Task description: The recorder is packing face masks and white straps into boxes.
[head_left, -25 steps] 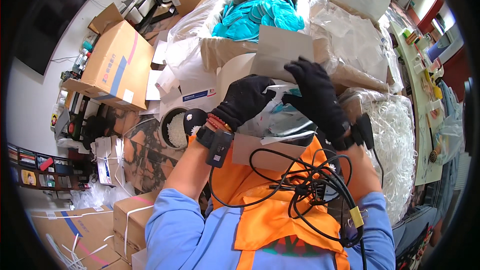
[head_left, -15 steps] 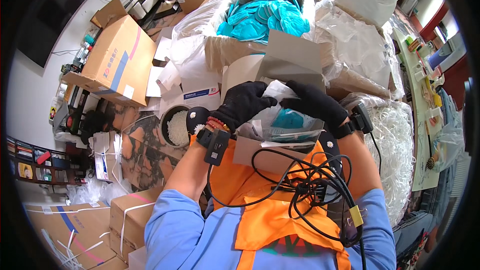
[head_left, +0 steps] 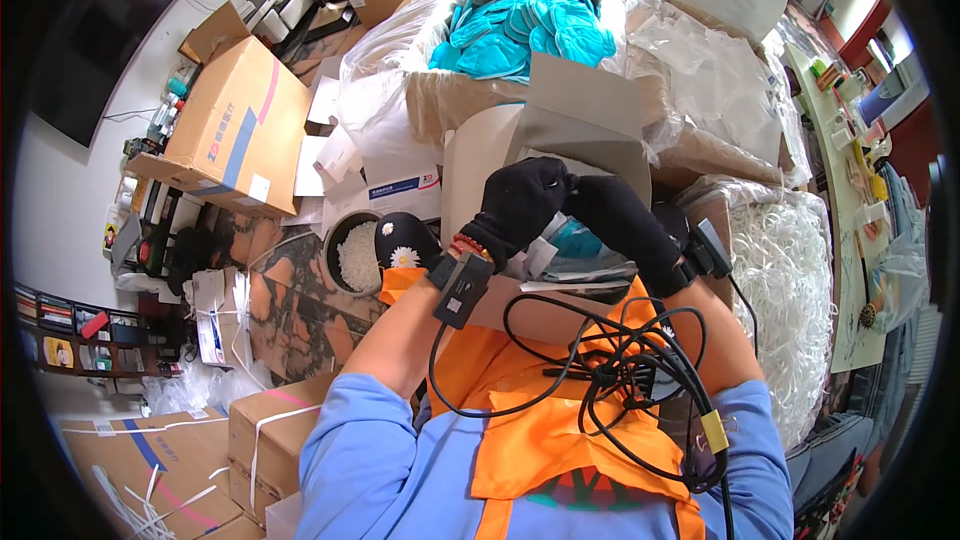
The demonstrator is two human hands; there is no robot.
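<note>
My left hand and my right hand, both in black gloves, meet over an open cardboard box on my lap. The fingers of both are closed and pressed together at the tips, and whatever they grip is hidden. Inside the box, below my right hand, lie turquoise pieces in clear plastic, partly covered by the gloves. A small white paper sits beside them. The box's upper flaps stand up behind my hands.
Beyond my lap, a plastic-lined carton holds many turquoise pads. On the left are a pot of white pellets and a tall carton. To the right stands a box of white straps. A black cable bundle hangs over my apron.
My hands have come together and their fingers have closed. The whitish plastic that showed between them is now hidden. My left forearm has shifted to the right.
</note>
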